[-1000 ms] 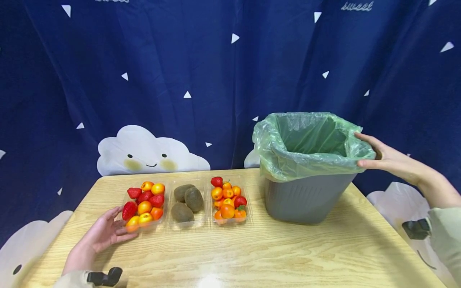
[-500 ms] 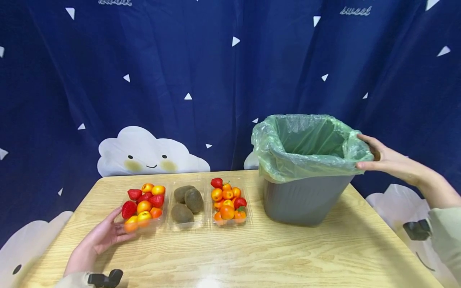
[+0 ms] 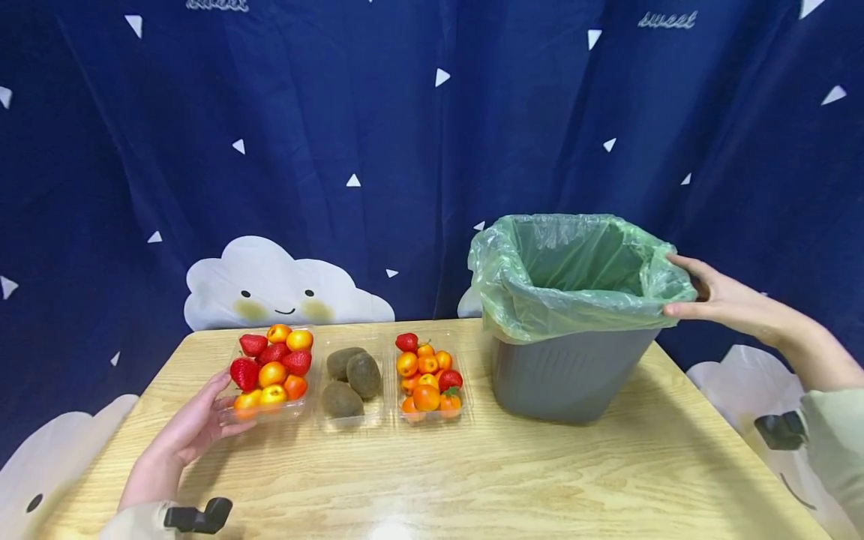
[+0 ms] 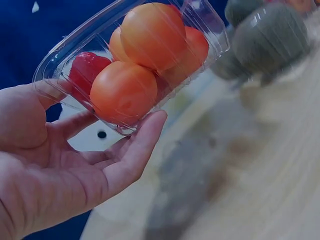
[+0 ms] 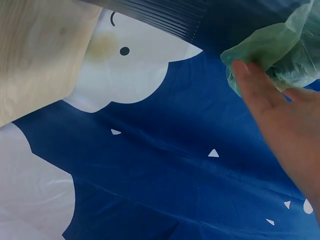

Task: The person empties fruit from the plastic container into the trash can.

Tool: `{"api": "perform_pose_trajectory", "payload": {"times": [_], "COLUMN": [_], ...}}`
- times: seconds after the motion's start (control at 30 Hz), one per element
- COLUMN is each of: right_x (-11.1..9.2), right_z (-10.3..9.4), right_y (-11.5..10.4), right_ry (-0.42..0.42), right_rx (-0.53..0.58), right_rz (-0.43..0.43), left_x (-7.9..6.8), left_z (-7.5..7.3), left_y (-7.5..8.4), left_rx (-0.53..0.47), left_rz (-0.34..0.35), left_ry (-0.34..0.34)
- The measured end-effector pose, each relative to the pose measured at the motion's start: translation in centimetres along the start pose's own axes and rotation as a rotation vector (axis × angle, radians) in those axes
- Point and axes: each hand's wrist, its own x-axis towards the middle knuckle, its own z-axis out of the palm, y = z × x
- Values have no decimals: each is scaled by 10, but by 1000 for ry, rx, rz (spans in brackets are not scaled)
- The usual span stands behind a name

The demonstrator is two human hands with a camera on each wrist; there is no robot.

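Note:
My left hand [image 3: 192, 424] grips the left end of a clear plastic punnet [image 4: 111, 119] of strawberries [image 3: 244, 373] and small orange fruits [image 4: 122, 92]. In the left wrist view the punnet hangs tilted above the table, its shadow below, with fingers under its corner. At the right, my right hand [image 3: 732, 300] holds the right rim of a grey trash bin [image 3: 567, 379] lined with a green plastic bag [image 3: 580, 311]. In the right wrist view, digits of the hand press on the bag [image 5: 270, 47] at the rim; the rest of the hold is hidden.
A clear punnet of kiwis [image 3: 343, 400] stands beside the lifted one. Right of it is another punnet with orange fruits [image 3: 427, 397] and strawberries. The wooden table [image 3: 418, 480] ends at a blue curtain [image 3: 351, 112] with clouds behind.
The left hand has lifted the punnet of strawberries and orange fruits a little off the table. The bin has shifted slightly left with the right hand on it.

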Motion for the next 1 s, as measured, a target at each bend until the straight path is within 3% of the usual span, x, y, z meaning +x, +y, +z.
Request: {"api": "perform_pose_trajectory", "payload": {"times": [0.2,0.37,0.6,1.0], "right_x": [1,2,2,2], "right_z": [1,3,1,0], "right_y": [2,1,-3,-4], "right_ry": [5,5,-8,-19], "right_rx": [27,58,19,14], "right_rz": [-30,-46,-2,3], "left_x": [4,7,16,32], "left_z": [18,32,53,86], "left_y": [21,35,54,94], "left_rx": [14,-55,-168,-221], "left_rz": [49,76,66,68], "left_ry": [-45,-76,-102,-123]}}
